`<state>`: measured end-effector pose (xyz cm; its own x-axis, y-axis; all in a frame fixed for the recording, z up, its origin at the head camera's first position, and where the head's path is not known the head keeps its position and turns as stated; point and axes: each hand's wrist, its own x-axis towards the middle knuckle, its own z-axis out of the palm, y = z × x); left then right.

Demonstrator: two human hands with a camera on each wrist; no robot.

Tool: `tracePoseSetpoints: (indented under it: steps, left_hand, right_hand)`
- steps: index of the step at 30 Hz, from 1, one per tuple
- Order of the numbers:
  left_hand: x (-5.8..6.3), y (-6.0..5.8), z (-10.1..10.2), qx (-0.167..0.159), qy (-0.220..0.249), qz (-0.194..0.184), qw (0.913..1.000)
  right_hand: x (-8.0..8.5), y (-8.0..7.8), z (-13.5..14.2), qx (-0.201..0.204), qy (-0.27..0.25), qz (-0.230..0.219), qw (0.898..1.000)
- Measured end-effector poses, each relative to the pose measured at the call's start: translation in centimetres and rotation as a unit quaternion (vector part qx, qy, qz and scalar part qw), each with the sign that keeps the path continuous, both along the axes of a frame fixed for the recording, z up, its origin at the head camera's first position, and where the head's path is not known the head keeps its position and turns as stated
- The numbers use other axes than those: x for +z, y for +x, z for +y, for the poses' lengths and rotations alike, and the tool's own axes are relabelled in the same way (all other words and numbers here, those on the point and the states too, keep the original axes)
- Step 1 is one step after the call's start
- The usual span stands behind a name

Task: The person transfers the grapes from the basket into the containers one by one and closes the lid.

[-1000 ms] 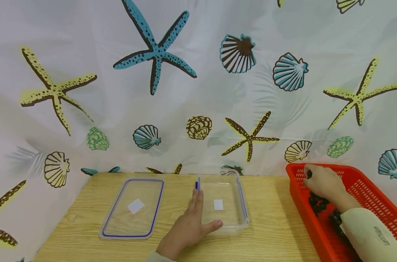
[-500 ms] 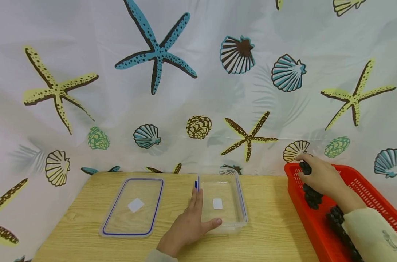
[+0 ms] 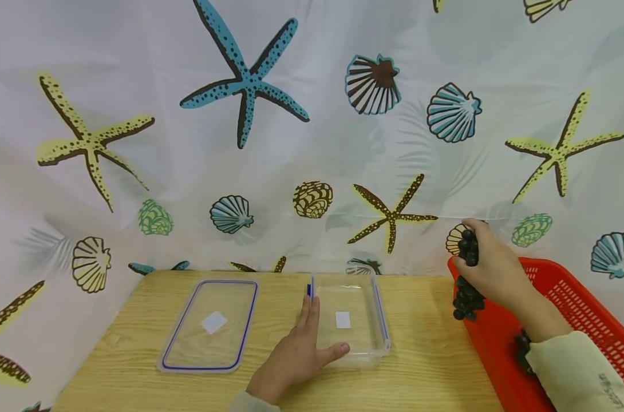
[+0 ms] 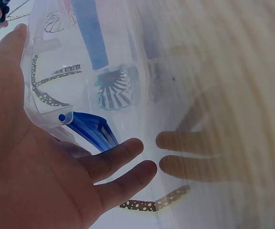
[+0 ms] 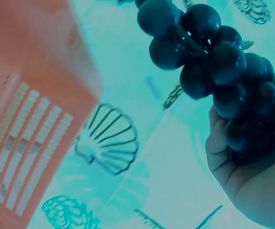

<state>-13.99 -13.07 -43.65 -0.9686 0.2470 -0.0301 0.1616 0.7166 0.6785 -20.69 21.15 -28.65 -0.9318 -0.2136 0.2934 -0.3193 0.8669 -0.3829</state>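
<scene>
Head view, grape bunch: dark grapes (image 3: 466, 297), gripped by the right hand (image 3: 500, 277) above the far left corner of the red basket (image 3: 479, 343); long axis near vertical, lower end hanging free of the fingers.
Head view, bearing: bunch lies to the right of the clear plastic container (image 3: 383, 326), table (image 3: 420, 355) showing between; right hand holds it, left hand (image 3: 293, 352) well apart.
Head view, left hand: fingers extended along the container's left wall, thumb spread over its near edge; grips nothing.
Head view, lid: blue-sealed lid (image 3: 201, 349) flat on the table, left of the left hand.
Head view, basket contents: more dark grapes (image 3: 521, 350), partly hidden by the sleeve (image 3: 575, 369).
Left wrist view, contact: two straight fingers at the transparent wall, beside a blue latch (image 4: 92, 129).
Right wrist view, grip: fingers curled round one end of the bunch; opposite end projects clear, apart from the basket wall.
</scene>
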Motion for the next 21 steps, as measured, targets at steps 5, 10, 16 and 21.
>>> tracePoseSetpoints:
  steps: [5,10,16,21]
  left_hand:
    - [-0.1,0.0,-0.1,-0.002,0.004,-0.002,1.0]
    - [0.0,0.0,-0.1,-0.002,0.007,-0.001,1.0]
    - [0.0,0.1,-0.1,0.0,0.005,0.002,1.0]
    - [0.1,0.1,-0.1,0.003,0.004,-0.001,1.0]
  right_hand:
    - [0.3,0.9,-1.9,0.027,-0.022,0.006,0.999]
    - [0.5,1.6,-3.8,0.056,-0.041,0.014,0.997]
    - [0.5,1.9,-5.6,0.078,-0.068,0.015,0.995]
    - [0.0,1.9,-6.7,0.091,-0.077,0.012,0.993]
